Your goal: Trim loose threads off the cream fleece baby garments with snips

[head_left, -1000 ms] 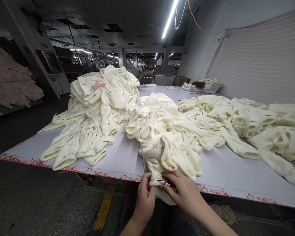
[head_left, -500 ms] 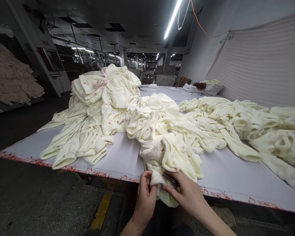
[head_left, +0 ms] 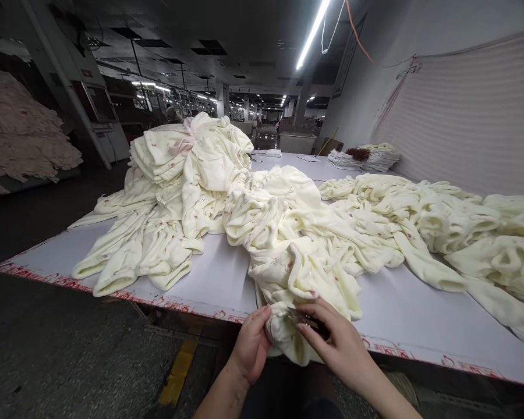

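A cream plush garment (head_left: 308,273) with small reddish prints hangs partly over the table's front edge. My left hand (head_left: 252,342) pinches its lower edge between thumb and fingers. In my right hand (head_left: 332,340) is a pair of thread snips (head_left: 296,315), with a dark body mostly hidden in the palm. The blades point left and lie against the fabric beside my left thumb. Whether they touch a thread is too small to make out.
The white table (head_left: 227,279) has a red-printed front edge. A tied bundle of cream garments (head_left: 192,157) rises at left; more cream garments (head_left: 432,215) spread along the right. Folded stacks (head_left: 367,158) sit at the back. A pink fabric heap (head_left: 26,128) stands far left.
My left hand has turned and shifted slightly left and down along the garment's edge. My right hand has moved a little right, the snips' blades now showing more plainly against the fabric.
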Motion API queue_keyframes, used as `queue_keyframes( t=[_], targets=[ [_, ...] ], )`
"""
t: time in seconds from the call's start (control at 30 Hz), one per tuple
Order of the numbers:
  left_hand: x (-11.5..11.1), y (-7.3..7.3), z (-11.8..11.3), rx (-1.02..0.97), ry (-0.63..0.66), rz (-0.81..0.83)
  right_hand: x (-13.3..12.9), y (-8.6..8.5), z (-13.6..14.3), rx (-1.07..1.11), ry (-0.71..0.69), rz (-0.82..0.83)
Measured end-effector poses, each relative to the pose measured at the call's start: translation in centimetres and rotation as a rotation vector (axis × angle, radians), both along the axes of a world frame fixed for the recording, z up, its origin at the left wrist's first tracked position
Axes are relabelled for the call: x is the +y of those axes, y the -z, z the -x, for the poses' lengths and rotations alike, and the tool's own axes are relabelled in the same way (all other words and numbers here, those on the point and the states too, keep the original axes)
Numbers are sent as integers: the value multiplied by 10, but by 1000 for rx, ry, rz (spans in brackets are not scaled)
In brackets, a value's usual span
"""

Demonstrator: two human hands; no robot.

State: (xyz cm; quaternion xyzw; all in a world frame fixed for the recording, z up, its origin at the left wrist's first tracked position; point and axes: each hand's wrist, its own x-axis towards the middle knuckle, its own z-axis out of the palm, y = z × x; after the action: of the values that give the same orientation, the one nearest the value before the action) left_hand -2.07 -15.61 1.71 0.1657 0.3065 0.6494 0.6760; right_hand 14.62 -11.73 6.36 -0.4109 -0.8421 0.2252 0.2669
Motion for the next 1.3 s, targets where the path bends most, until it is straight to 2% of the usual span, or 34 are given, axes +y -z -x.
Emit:
queue_keyframes(
  t=[0.17,0.3,0.4,0.53,0.73,0.87,0.97,1.17,1.3],
  targets=[
    [5,4,-1,-109,63,63,0,6,3,-83,-16,-230],
    [7,2,-1,-184,82,103,10,12,2,-70,18,-224],
    [9,-1,-2,-203,89,80,12,14,-2,-41,-27,-243],
    [12,-3,-3,-167,116,73,12,15,-1,8,-67,-233],
    [12,-3,1,-96,119,79,13,9,0,23,-20,-132],
    [11,-5,3,-57,199,16,12,6,-3,-58,-6,-227],
    [20,-6,5,-37,264,-44,13,9,-6,-30,55,-236],
    [49,-12,4,14,309,-70,9,20,-13,-36,132,-237],
    [50,-18,0,19,327,-76,11,20,-10,-75,123,-330]
  ],
)
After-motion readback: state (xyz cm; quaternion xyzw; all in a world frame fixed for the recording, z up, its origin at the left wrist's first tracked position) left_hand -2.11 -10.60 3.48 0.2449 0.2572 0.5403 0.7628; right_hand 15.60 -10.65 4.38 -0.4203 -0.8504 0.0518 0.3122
